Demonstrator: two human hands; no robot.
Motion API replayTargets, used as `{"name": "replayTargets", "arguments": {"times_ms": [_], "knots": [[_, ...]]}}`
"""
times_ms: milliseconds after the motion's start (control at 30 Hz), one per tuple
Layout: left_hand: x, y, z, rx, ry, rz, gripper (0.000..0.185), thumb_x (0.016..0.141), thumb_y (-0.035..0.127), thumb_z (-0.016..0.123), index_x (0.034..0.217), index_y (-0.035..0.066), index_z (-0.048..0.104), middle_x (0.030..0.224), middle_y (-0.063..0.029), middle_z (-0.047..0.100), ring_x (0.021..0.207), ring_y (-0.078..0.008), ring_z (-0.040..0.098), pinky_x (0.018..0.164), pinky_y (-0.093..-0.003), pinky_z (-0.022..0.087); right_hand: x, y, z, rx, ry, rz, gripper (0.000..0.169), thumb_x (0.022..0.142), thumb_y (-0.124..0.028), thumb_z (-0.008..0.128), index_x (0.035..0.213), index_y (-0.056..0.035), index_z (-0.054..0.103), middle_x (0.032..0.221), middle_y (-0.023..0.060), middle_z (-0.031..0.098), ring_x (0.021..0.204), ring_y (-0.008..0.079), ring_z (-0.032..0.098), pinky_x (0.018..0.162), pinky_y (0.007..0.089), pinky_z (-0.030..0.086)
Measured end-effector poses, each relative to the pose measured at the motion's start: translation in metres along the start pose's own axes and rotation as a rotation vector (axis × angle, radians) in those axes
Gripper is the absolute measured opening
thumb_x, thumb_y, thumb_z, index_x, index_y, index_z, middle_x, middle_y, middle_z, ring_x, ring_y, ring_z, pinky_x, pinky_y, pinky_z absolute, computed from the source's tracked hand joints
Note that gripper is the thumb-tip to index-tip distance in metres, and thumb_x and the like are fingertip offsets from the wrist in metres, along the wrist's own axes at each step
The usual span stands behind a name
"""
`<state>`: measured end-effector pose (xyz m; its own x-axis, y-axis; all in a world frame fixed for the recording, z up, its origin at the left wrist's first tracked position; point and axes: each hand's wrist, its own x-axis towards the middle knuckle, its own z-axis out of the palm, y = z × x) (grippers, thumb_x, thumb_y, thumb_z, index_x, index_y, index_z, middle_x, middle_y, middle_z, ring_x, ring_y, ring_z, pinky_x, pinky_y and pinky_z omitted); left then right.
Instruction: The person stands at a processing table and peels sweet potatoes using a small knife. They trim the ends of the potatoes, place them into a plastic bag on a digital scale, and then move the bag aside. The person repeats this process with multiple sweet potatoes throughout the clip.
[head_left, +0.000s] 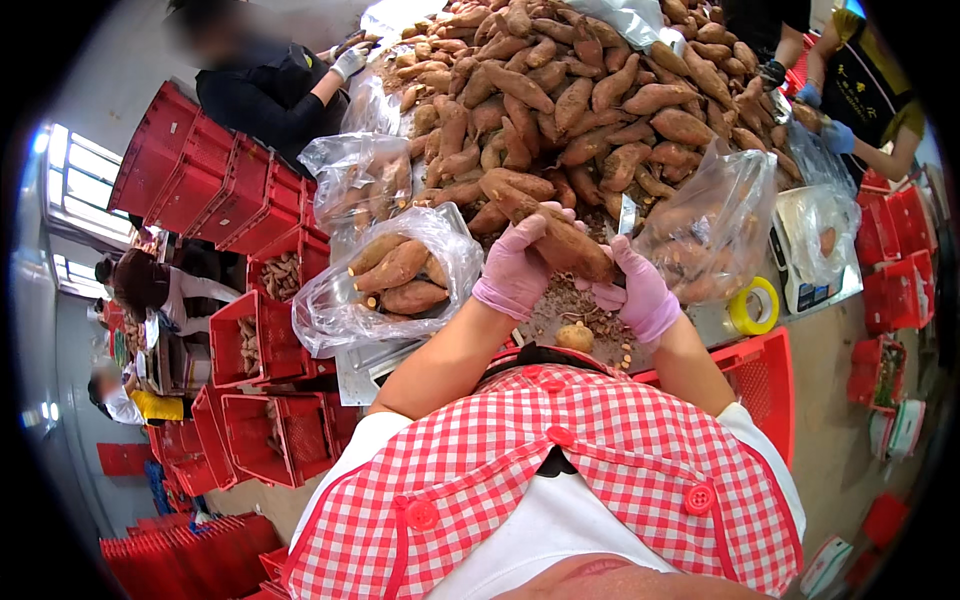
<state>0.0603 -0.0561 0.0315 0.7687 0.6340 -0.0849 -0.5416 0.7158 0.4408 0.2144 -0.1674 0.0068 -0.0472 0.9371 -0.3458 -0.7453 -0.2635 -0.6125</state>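
Before my chest, my left hand (519, 262) in a pink glove grips a long sweet potato (574, 244). My right hand (639, 289), gloved likewise, is closed around a small knife; its blade (627, 214) points up past the thumb. The right fingers lie against the lower end of the sweet potato. Behind both hands rises a heap of unwashed sweet potatoes (570, 112). To the left, an open clear plastic bag (319, 319) contains several sweet potatoes with cut ends. Another filled clear bag (701, 225) stands right of the knife.
A yellow tape roll (754, 306) and a weighing scale (817, 292) are on the right. Soil, cut pieces and a round tuber (575, 337) lie near my waist. Red crates (259, 337) line the left; another red crate (761, 382) is below the right arm. Co-workers stand around the heap.
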Motion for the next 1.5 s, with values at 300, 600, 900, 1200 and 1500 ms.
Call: {"name": "replayTargets", "arguments": {"times_ms": [300, 600, 900, 1200, 1500], "knots": [[0.009, -0.003, -0.012, 0.223, -0.193, 0.027, 0.042, 0.079, 0.024, 0.068, 0.111, 0.0, 0.057, 0.101, -0.0075, 0.059, 0.095, -0.0169, 0.057, 0.082, -0.0316, 0.049, -0.006, 0.009, 0.016, 0.015, -0.12, 0.121, 0.051, 0.09, -0.056, 0.052, 0.1, -0.0069, 0.054, 0.057, -0.0017, 0.039, 0.041, 0.0071, 0.025, 0.041, 0.0222, 0.021], [0.023, -0.018, -0.015, 0.348, -0.083, 0.019, 0.049, 0.089, 0.044, 0.053, 0.1, -0.003, 0.062, 0.1, -0.013, 0.064, 0.09, -0.0215, 0.062, 0.082, -0.0334, 0.05, -0.007, 0.018, 0.016, 0.317, -0.24, 0.196, 0.056, 0.09, -0.06, 0.046, 0.104, -0.0067, 0.056, 0.052, -0.0054, 0.039, 0.041, 0.0057, 0.029, 0.042, 0.021, 0.025], [0.021, -0.024, -0.031, 0.427, 0.118, 0.039, 0.041, 0.089, 0.038, 0.058, 0.105, 0.001, 0.06, 0.094, -0.0081, 0.064, 0.082, -0.0181, 0.061, 0.075, -0.0323, 0.05, -0.002, 0.024, 0.004, 0.402, -0.158, 0.258, 0.054, 0.093, -0.058, 0.043, 0.1, -0.0068, 0.058, 0.051, -0.0042, 0.038, 0.04, 0.007, 0.03, 0.04, 0.0219, 0.024], [0.032, -0.035, -0.025, 0.718, 0.285, 0.191, 0.042, 0.092, 0.036, 0.061, 0.115, 0.002, 0.055, 0.103, -0.0049, 0.061, 0.091, -0.0136, 0.056, 0.083, -0.0296, 0.046, -0.004, 0.027, -0.007, -0.555, 0.317, -0.411, 0.03, 0.089, -0.015, 0.067, 0.114, 0.0004, 0.062, 0.089, -0.0047, 0.06, 0.073, 0.0035, 0.05, 0.063, 0.019, 0.042], [0.032, -0.029, -0.034, 0.631, 0.316, 0.314, 0.038, 0.097, 0.036, 0.053, 0.109, 0.001, 0.058, 0.095, -0.0019, 0.06, 0.083, -0.0107, 0.054, 0.076, -0.0259, 0.047, -0.011, 0.029, 0.002, 0.11, 0.128, -0.181, 0.023, 0.093, -0.031, 0.059, 0.087, -0.009, 0.056, 0.066, -0.0045, 0.049, 0.051, 0.0066, 0.038, 0.045, 0.0226, 0.03]]}}
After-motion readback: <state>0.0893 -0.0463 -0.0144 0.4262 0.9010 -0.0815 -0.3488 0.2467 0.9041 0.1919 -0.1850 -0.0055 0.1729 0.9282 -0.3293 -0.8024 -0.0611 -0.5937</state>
